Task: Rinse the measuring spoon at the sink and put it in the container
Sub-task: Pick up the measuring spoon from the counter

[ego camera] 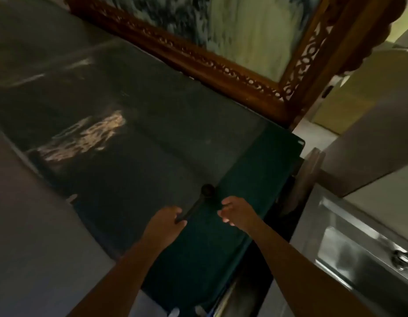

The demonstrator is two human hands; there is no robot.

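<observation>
A black measuring spoon (202, 199) points away from me above a dark table, its round bowl at the far end. My left hand (167, 219) grips the near end of its handle. My right hand (236, 212) hovers just right of the spoon with fingers loosely curled and nothing in it. A steel sink (349, 243) lies at the lower right, with a metal fitting near the frame's right edge. No container is in view.
A dark glass-topped table (129, 138) fills the middle, with a dark green mat (251, 179) along its right end. A carved wooden frame (198, 58) leans behind it. A pale wall (367, 143) stands beside the sink.
</observation>
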